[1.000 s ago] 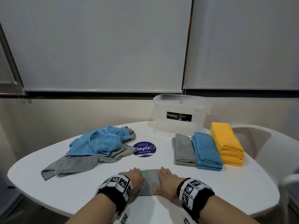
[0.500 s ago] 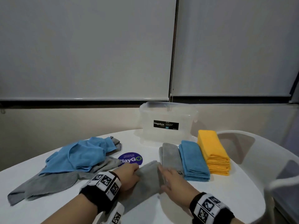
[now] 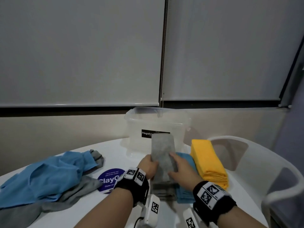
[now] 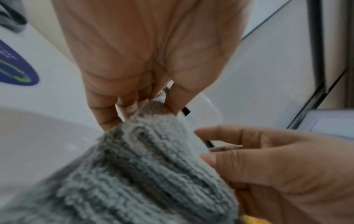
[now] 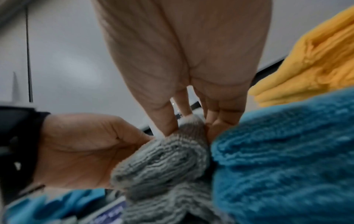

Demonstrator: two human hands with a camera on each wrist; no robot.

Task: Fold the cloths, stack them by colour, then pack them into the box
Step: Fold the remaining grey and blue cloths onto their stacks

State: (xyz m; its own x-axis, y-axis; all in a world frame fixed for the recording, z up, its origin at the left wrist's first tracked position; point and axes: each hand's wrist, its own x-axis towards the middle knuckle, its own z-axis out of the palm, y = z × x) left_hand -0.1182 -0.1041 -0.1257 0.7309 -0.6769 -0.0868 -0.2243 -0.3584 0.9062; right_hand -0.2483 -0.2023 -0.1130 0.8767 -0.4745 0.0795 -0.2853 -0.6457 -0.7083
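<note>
Both hands hold one folded grey towel cloth (image 3: 162, 155) over the grey pile (image 3: 162, 190) — the left hand (image 3: 148, 167) grips its left edge, and the right hand (image 3: 181, 170) has fingers curled on its right edge. I think it is about to go on that pile. Right of the grey pile sit a folded blue pile (image 3: 187, 193) and a taller folded yellow pile (image 3: 209, 162). Left of it lies a messy heap of blue and grey cloths (image 3: 49, 176) — not folded yet. Behind it stands the clear plastic box (image 3: 139, 127), which looks empty, so packing is not started.
</note>
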